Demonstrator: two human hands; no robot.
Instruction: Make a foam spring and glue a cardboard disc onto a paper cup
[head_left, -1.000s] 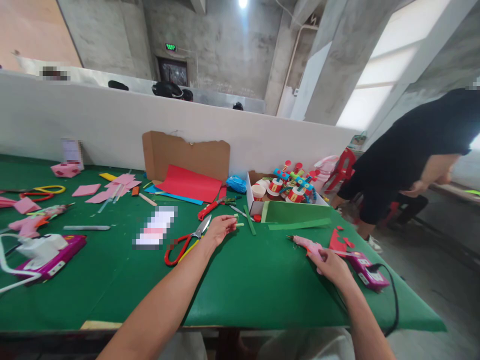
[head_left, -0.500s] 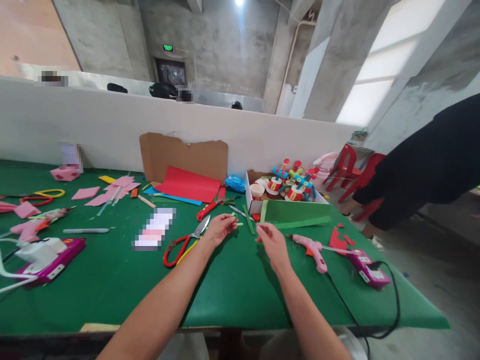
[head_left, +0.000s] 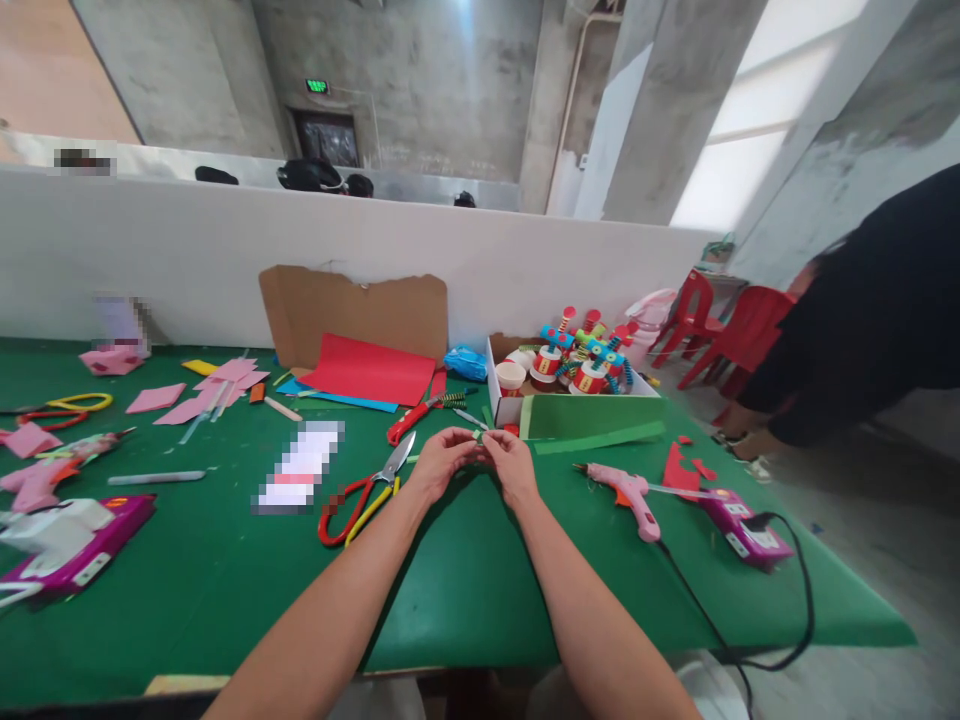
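Over the middle of the table my left hand (head_left: 441,466) and my right hand (head_left: 513,466) meet at their fingertips. Between them shows a small green paper piece (head_left: 478,436), mostly covered by the fingers; both hands pinch it. Red-handled scissors (head_left: 371,488) lie open just left of my left hand, partly over a yellow-handled tool (head_left: 373,512). To the right of my right hand rests a pink glue gun (head_left: 628,494). A long green paper strip (head_left: 607,438) lies beyond the hands.
A white box (head_left: 510,408) holds paper-cup figures with springs. Red paper (head_left: 375,370) leans near cardboard (head_left: 345,310). Purple power strips (head_left: 746,530) sit at both sides, with a black cable on the right. Pink paper pieces lie left. A person in dark clothes stands at right.
My right hand has moved left to meet my left hand, and both now pinch the green paper piece. The view has shifted slightly. The person at right has moved further right.
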